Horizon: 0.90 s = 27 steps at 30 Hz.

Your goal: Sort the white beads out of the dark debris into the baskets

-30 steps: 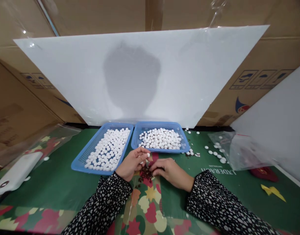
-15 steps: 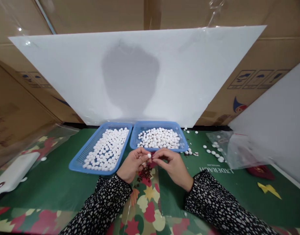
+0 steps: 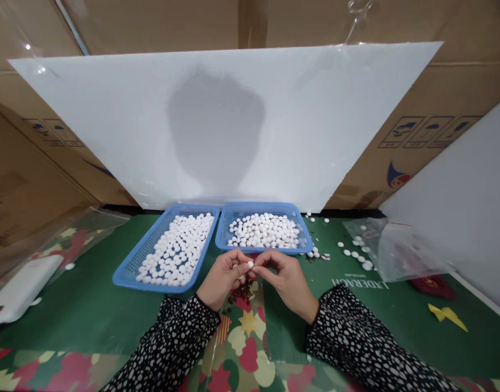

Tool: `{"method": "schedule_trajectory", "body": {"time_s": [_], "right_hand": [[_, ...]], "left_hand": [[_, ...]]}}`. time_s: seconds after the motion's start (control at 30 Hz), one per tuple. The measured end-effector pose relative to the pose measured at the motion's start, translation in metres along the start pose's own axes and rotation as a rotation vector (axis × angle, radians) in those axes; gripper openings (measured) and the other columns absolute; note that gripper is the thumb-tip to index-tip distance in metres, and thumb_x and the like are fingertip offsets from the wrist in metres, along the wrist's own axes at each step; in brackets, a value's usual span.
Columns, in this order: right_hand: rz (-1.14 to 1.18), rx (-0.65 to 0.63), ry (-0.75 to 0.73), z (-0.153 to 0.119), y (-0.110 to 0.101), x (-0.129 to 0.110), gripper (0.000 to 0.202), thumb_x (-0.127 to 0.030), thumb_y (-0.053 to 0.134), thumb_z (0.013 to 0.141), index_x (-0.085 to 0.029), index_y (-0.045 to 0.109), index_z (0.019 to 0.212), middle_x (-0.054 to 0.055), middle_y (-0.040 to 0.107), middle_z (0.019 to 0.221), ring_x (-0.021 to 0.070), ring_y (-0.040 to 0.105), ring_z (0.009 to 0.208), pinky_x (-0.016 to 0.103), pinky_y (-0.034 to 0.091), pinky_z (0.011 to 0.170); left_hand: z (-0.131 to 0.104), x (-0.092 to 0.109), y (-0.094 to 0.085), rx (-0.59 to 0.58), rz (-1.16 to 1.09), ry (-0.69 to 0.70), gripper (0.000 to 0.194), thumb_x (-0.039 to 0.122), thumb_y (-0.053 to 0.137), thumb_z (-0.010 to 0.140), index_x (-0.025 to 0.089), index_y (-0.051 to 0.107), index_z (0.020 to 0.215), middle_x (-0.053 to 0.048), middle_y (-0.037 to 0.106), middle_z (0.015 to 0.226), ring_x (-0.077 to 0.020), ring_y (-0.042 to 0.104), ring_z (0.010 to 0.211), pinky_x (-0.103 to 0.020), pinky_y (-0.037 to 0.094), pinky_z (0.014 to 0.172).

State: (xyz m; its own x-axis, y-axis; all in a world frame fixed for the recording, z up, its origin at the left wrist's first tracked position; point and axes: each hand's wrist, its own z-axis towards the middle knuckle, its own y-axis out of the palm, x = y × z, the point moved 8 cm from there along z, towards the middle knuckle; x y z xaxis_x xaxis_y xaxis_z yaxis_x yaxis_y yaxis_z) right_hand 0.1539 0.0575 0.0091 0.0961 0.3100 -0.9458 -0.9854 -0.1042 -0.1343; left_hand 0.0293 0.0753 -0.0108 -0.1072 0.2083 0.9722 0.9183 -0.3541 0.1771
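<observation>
Between the thumb and index finger of my left hand (image 3: 222, 279) is a small white round ball (image 3: 250, 264). More white pieces seem to be tucked in the curled fingers of that hand. My right hand (image 3: 286, 279) has thumb and index finger pinched, their tips against the ball's right side; whether they grip something small there is hidden. Below the fingers lies a heap of dark red-brown crumbs (image 3: 242, 293). Just beyond my hands stands a blue basket (image 3: 305, 239) of white balls, and to its left a second blue basket (image 3: 127, 276) holds more of them.
Loose white balls (image 3: 355, 254) lie right of the baskets, near a clear plastic bag (image 3: 409, 253) and yellow scraps (image 3: 447, 316). A white-handled object (image 3: 25, 288) lies at far left. Behind, a white board (image 3: 307, 125) leans on cardboard boxes (image 3: 401, 87).
My right fingertips have moved left and now meet the ball, where a small gap showed before. The baskets and loose pieces stay where they were.
</observation>
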Motion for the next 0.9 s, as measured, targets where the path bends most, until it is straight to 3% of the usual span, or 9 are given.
{"method": "schedule_trajectory", "body": {"time_s": [0.17, 0.3, 0.4, 0.47, 0.6, 0.67, 0.77, 0.9], "right_hand": [[0.016, 0.032, -0.007, -0.001, -0.002, -0.001, 0.008, -0.026, 0.066, 0.085, -0.020, 0.062, 0.088, 0.001, 0.067, 0.080, 0.0168, 0.063, 0.073, 0.030, 0.051, 0.069], [-0.059, -0.072, -0.110, 0.001, 0.002, -0.013, 0.016, -0.021, 0.062, 0.088, -0.026, 0.067, 0.103, 0.002, 0.065, 0.090, 0.0168, 0.062, 0.082, 0.032, 0.050, 0.076], [-0.087, -0.110, -0.154, 0.004, 0.004, -0.016, 0.015, -0.021, 0.058, 0.090, -0.025, 0.068, 0.100, 0.003, 0.060, 0.091, 0.0169, 0.059, 0.084, 0.032, 0.049, 0.077], [0.008, -0.098, -0.084, 0.006, 0.002, -0.006, 0.010, -0.022, 0.056, 0.090, -0.022, 0.064, 0.096, 0.003, 0.059, 0.092, 0.0166, 0.060, 0.081, 0.031, 0.050, 0.073], [0.184, -0.184, 0.158, 0.004, 0.010, 0.023, 0.008, -0.016, 0.048, 0.089, -0.020, 0.054, 0.091, 0.001, 0.060, 0.080, 0.0151, 0.058, 0.069, 0.026, 0.048, 0.058], [0.035, -0.237, 0.158, 0.003, 0.011, 0.027, 0.013, -0.010, 0.047, 0.087, -0.019, 0.057, 0.088, 0.000, 0.060, 0.079, 0.0148, 0.057, 0.069, 0.026, 0.046, 0.060], [-0.283, -0.285, 0.029, 0.001, 0.012, 0.020, 0.016, -0.005, 0.055, 0.083, -0.019, 0.064, 0.082, 0.001, 0.060, 0.084, 0.0155, 0.056, 0.076, 0.029, 0.044, 0.070], [-0.437, -0.359, -0.073, -0.003, 0.021, 0.016, 0.018, -0.003, 0.060, 0.082, -0.019, 0.065, 0.084, 0.002, 0.059, 0.091, 0.0171, 0.058, 0.084, 0.029, 0.045, 0.077]], "left_hand": [[-0.003, 0.006, -0.001, -0.006, 0.118, 0.049, 0.028, 0.037, 0.068, 0.080, 0.016, 0.051, 0.071, 0.001, 0.063, 0.062, -0.0047, 0.041, 0.046, -0.016, 0.025, 0.043], [-0.003, 0.004, 0.000, -0.062, 0.150, 0.019, 0.030, 0.039, 0.068, 0.079, 0.016, 0.050, 0.072, -0.001, 0.065, 0.065, -0.0053, 0.041, 0.047, -0.016, 0.025, 0.043], [-0.001, 0.004, 0.003, -0.083, 0.084, -0.002, 0.030, 0.042, 0.068, 0.078, 0.017, 0.053, 0.084, 0.000, 0.063, 0.067, -0.0053, 0.040, 0.046, -0.016, 0.023, 0.041], [0.000, 0.005, 0.000, -0.030, 0.020, -0.008, 0.032, 0.046, 0.065, 0.080, 0.017, 0.054, 0.088, 0.002, 0.059, 0.065, -0.0048, 0.036, 0.044, -0.016, 0.019, 0.039], [-0.001, 0.002, -0.006, 0.046, -0.099, -0.073, 0.037, 0.049, 0.058, 0.084, 0.013, 0.057, 0.074, 0.003, 0.049, 0.059, -0.0036, 0.029, 0.044, -0.017, 0.016, 0.040], [-0.002, -0.003, -0.005, 0.022, -0.150, -0.127, 0.029, 0.040, 0.062, 0.082, 0.013, 0.059, 0.075, 0.002, 0.050, 0.061, -0.0036, 0.031, 0.045, -0.017, 0.018, 0.041], [-0.002, -0.007, -0.008, 0.028, -0.171, -0.151, 0.019, 0.029, 0.069, 0.075, 0.012, 0.061, 0.081, 0.000, 0.056, 0.067, -0.0034, 0.034, 0.047, -0.017, 0.019, 0.042], [0.000, -0.007, -0.013, 0.039, -0.124, -0.112, 0.027, 0.036, 0.071, 0.075, 0.013, 0.061, 0.083, 0.001, 0.056, 0.066, -0.0026, 0.032, 0.045, -0.017, 0.015, 0.040]]}}
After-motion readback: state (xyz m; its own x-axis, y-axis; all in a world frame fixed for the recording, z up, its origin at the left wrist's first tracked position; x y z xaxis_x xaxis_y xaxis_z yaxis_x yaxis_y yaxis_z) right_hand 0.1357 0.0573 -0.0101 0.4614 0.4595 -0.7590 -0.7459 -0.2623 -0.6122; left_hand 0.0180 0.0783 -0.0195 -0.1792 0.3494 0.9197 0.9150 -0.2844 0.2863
